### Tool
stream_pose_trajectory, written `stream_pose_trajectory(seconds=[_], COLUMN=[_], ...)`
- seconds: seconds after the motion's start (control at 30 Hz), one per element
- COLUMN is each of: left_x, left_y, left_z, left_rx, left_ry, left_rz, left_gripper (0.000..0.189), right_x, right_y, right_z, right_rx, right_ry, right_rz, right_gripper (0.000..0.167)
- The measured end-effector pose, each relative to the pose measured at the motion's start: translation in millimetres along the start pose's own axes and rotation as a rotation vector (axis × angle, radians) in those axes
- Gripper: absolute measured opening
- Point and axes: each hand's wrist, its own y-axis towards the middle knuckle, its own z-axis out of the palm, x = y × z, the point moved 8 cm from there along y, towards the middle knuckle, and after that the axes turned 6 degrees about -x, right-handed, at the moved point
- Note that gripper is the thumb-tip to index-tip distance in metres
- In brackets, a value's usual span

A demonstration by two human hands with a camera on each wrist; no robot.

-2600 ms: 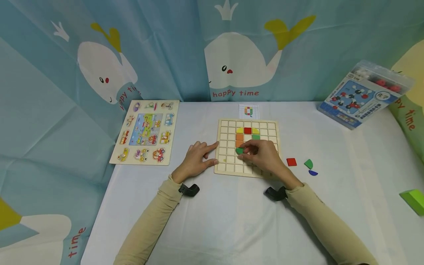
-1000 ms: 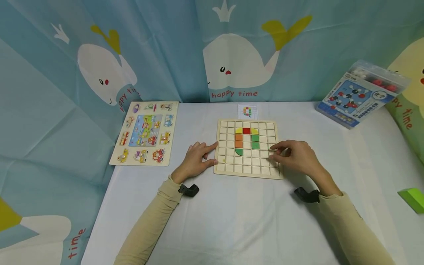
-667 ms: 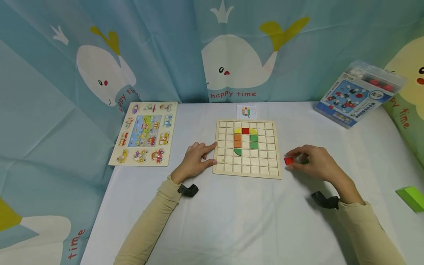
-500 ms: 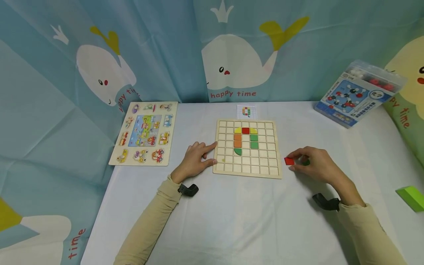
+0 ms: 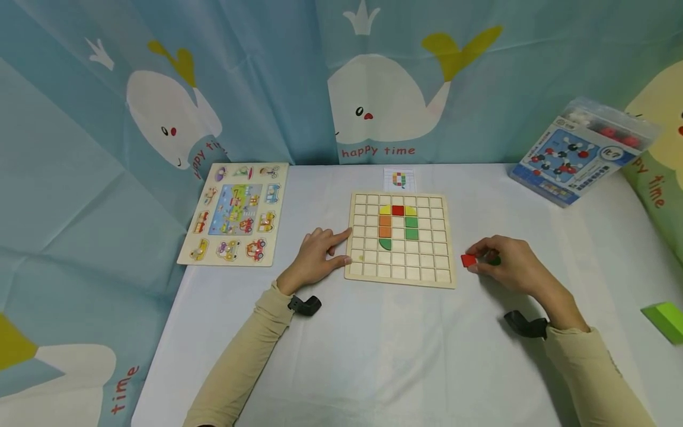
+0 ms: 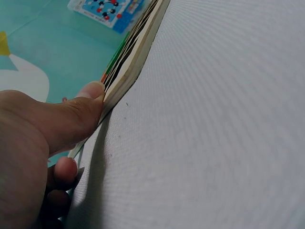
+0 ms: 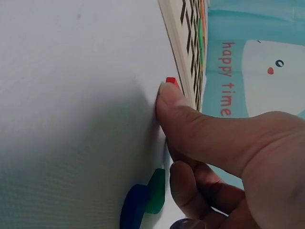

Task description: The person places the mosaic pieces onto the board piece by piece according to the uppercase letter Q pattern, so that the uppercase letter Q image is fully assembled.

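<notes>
A wooden grid board [image 5: 424, 275] lies mid-table with yellow, red, orange and green tiles set in an arch in its squares. My left hand [image 5: 315, 258] holds steady at its left edge, with a straight index finger and the thumb [image 6: 81, 112] touching the rim. Right of the board, my right hand [image 5: 504, 261] pinches a red square tile [image 5: 468, 261] between thumb and index finger, down at the table. A green quarter-circle tile [image 5: 495, 261] shows partly behind those fingers. The blue tile [image 7: 133, 205] beside it is hidden in the head view.
Behind the board lies a small pattern card [image 5: 399, 179]. On the left is a wooden vehicle puzzle [image 5: 237, 210]. A molecule model box [image 5: 581, 154] stands at the back right, and a green block [image 5: 664, 322] at the right edge.
My right hand has left the green quarter-circle tile in the board, moved right to the table and taken hold of the red square tile. My left hand has stayed at the board's edge.
</notes>
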Motion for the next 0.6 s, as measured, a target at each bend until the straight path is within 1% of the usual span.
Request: stream_pose_trajectory(seconds=[0.17, 0.3, 0.37, 0.47, 0.6], left_x=[-1.7, -2.8, -2.8, -2.2, -1.8], left_y=[1.0, 1.1, 1.0, 0.6, 0.2], left_z=[-0.7, -1.4, -1.3, -1.3, -1.4], left_rx=[0.004, 0.004, 0.007, 0.013, 0.017], left_ry=[0.003, -0.004, 0.000, 0.004, 0.000], left_rz=[-0.002, -0.006, -0.009, -0.018, -0.023], left_gripper=[0.070, 0.070, 0.070, 0.070, 0.070], right_x=[2, 5, 6, 8, 10], right_y=[1.1, 0.7, 0.5, 1.1, 3.6], right_z=[0, -1, -3, -7, -7], right_rx=[0.010, 0.010, -0.010, -0.064, -0.104], right_ry=[-0.020, -0.007, 0.007, 0.032, 0.086], right_rz=[-0.035, -0.060, -0.074, -0.090, -0.075], right_gripper=[0.029, 0.029, 0.028, 0.026, 0.025])
